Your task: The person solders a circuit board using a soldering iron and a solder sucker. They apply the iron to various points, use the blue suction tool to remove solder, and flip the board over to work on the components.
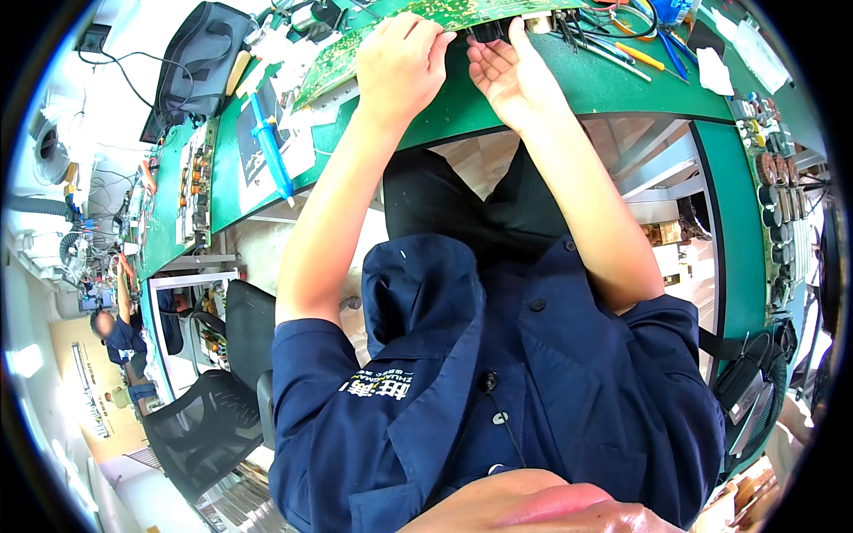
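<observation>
A large green circuit board (342,67) is raised at an angle over the green bench at the top of the view. My left hand (400,67) is closed over its near edge, the thumb pointing right. To the right, my right hand (515,82) is turned palm up beneath the board's near edge. Its fingers and thumb close around a black component (486,32) at that edge; the fingertips are partly hidden. A pale metal-looking part (538,24) sits just right of my right thumb.
On the bench (444,115) lie a blue desoldering pump (267,142) at left, and a yellow-handled tool (641,57) with several other hand tools at right. More boards (195,182) line the left. A mesh chair (200,431) and a co-worker (124,338) are at far left.
</observation>
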Demonstrator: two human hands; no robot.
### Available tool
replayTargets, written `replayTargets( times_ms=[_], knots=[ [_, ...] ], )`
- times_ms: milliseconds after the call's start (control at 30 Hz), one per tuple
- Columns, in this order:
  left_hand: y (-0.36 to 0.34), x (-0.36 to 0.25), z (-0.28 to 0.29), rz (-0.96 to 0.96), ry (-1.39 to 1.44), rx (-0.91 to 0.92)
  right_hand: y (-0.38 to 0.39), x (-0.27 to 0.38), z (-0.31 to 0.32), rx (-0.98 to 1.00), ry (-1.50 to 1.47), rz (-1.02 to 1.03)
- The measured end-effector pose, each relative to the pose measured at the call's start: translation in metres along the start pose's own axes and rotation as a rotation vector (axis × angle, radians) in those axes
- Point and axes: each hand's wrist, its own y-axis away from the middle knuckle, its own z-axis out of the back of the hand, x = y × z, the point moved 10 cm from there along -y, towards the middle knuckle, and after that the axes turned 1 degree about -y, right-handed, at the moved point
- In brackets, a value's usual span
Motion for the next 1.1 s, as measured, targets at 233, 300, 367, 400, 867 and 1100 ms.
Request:
replayTargets(
  times_ms=[233,300,367,400,867,1100],
  knots=[
    [-0.004,0.007,0.000,0.054,0.026,0.006,-0.004,-0.005,-0.010,-0.079,-0.110,0.028],
    [-0.004,0.007,0.000,0.065,0.036,0.004,-0.006,-0.008,-0.009,-0.118,-0.148,0.028],
    [-0.004,0.009,0.000,0.071,0.043,0.000,-0.007,-0.008,-0.011,-0.118,-0.148,0.045],
    [-0.004,0.009,0.000,0.070,0.047,-0.002,-0.008,-0.007,-0.011,-0.118,-0.148,0.054],
    [-0.003,0.010,0.002,0.080,0.064,-0.039,-0.023,-0.005,-0.001,-0.088,-0.078,0.188],
    [-0.010,0.021,0.004,0.102,0.068,-0.065,-0.008,0.016,-0.013,-0.028,0.081,0.202]
  ],
)
